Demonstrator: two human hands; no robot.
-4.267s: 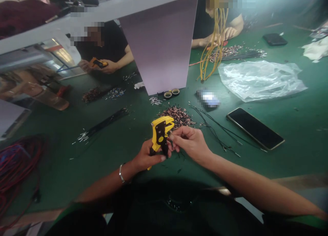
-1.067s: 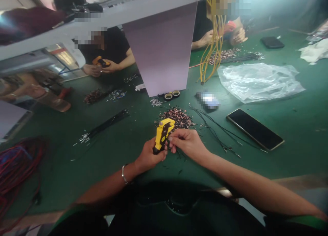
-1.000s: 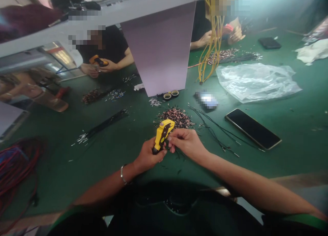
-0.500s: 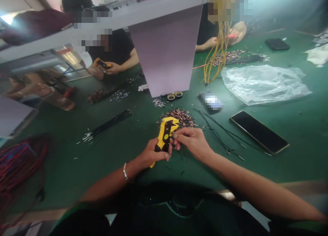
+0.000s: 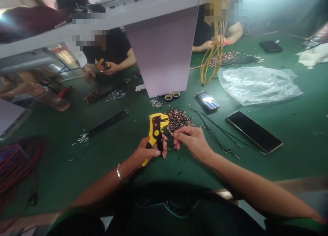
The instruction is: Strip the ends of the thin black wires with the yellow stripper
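Note:
My left hand (image 5: 148, 152) is wrapped around the handles of a yellow and black wire stripper (image 5: 155, 130). Its jaws point right, toward a heap of short wire pieces (image 5: 179, 120) with black covering and copper-coloured ends. Just below that heap, my right hand (image 5: 191, 139) is closed in a pinch. What lies between its fingertips is too small to make out. A gap separates the right fingertips from the stripper. Several dark wires (image 5: 212, 132) with pale tips lie to the right of the heap, and a bundle of black wires (image 5: 107, 123) lies to the left.
A smartphone (image 5: 253, 130), a keypad phone (image 5: 208, 100) and a clear plastic bag (image 5: 258, 84) lie at right. Two tape rolls (image 5: 172, 96) sit by a pale panel (image 5: 160, 55). Yellow cables (image 5: 212, 55) hang down. Red cable coils (image 5: 17, 164) are at left. Co-workers sit opposite.
The wire stripper has moved left, away from my right fingertips, and its handles look wider apart. My right hand stays pinched in nearly the same place. The view has shifted slightly.

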